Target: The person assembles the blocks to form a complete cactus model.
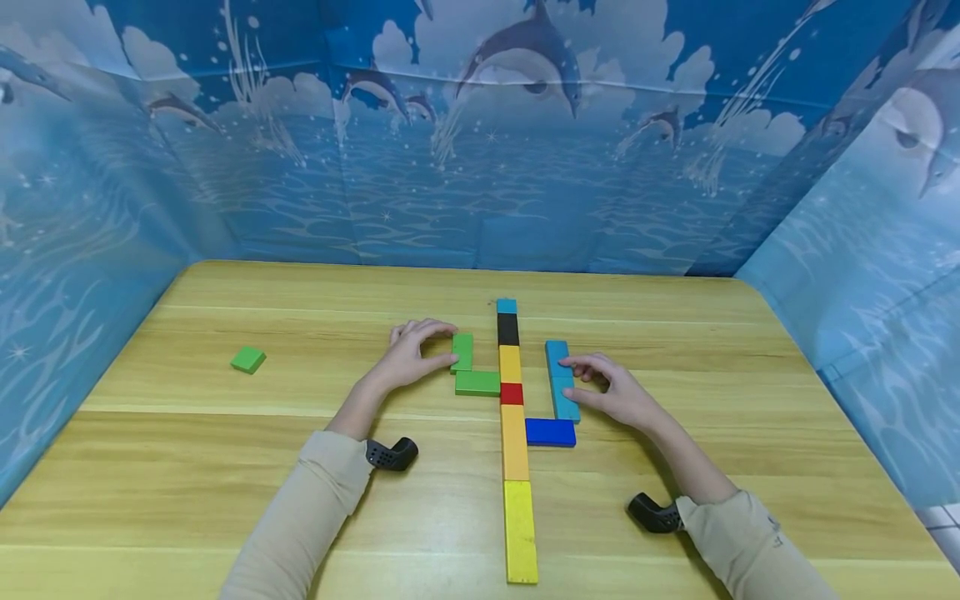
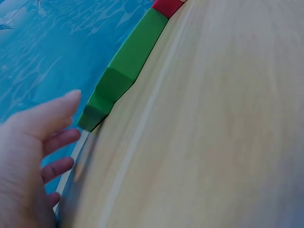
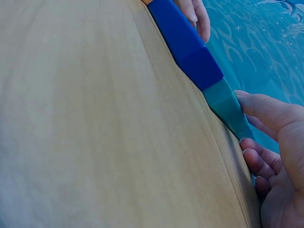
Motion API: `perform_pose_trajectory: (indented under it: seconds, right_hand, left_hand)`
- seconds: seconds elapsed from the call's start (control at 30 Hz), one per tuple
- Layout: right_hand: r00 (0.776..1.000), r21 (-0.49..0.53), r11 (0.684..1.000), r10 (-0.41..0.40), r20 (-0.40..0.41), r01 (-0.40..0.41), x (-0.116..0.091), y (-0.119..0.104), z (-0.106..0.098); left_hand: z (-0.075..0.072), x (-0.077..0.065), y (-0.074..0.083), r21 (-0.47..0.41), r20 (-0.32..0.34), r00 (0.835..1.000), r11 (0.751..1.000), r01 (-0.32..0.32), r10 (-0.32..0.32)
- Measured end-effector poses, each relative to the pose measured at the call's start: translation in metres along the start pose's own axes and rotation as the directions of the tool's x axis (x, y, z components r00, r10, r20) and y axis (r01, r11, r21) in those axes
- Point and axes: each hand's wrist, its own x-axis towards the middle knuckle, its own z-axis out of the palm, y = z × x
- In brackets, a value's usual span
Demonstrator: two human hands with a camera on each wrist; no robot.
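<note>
My left hand [image 1: 408, 358] is beside an upright-set green block [image 1: 463, 353], thumb and index fingertips at its left edge. Below that block, a second green block [image 1: 477, 383] reaches sideways to a column of blocks. In the left wrist view the thumb [image 2: 71, 97] appears just off the green blocks [image 2: 116, 78]. Across the column, my right hand [image 1: 615, 392] has thumb and index fingertips against the right side of two light blue blocks [image 1: 557, 358] set end to end. A dark blue block [image 1: 551, 432] lies at their lower end, touching the column.
The central column runs from a small light blue block [image 1: 507, 306] through black [image 1: 507, 329], orange-yellow [image 1: 510, 364], red [image 1: 512, 394] and orange [image 1: 514, 442] to a long yellow block [image 1: 521, 533]. One loose green block [image 1: 248, 360] lies at left. A dolphin-print curtain [image 1: 420, 192] surrounds the table.
</note>
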Motion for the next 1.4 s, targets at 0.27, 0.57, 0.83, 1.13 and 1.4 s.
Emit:
perform_pose_trajectory:
  seconds: [0.27, 0.57, 0.83, 1.13, 1.4]
  right_hand:
    - [1.000, 0.007, 1.000, -0.010, -0.003, 0.010, -0.001, 0.000, 0.001]
    - [1.000, -0.002, 1.000, -0.005, -0.002, 0.005, -0.002, 0.002, 0.002]
    - [1.000, -0.003, 1.000, 0.012, -0.007, -0.012, -0.001, 0.000, 0.002]
    - [1.000, -0.002, 1.000, 0.010, -0.008, -0.010, -0.001, 0.001, 0.002]
    - [1.000, 0.002, 1.000, 0.012, -0.007, -0.012, -0.001, 0.001, 0.002]
  left_hand:
    - [-0.038, -0.023, -0.002, -0.001, -0.072, 0.997, 1.000, 0.026, -0.026]
    - [-0.097, -0.079, -0.033, 0.083, -0.092, 0.983, 0.983, 0.164, -0.156]
    - [-0.135, -0.125, -0.054, 0.120, -0.188, 0.957, 0.962, 0.244, -0.219]
    - [-0.154, -0.154, -0.072, 0.130, -0.250, 0.926, 0.938, 0.322, -0.284]
    - [-0.156, -0.165, -0.083, 0.142, -0.256, 0.926, 0.937, 0.320, -0.278]
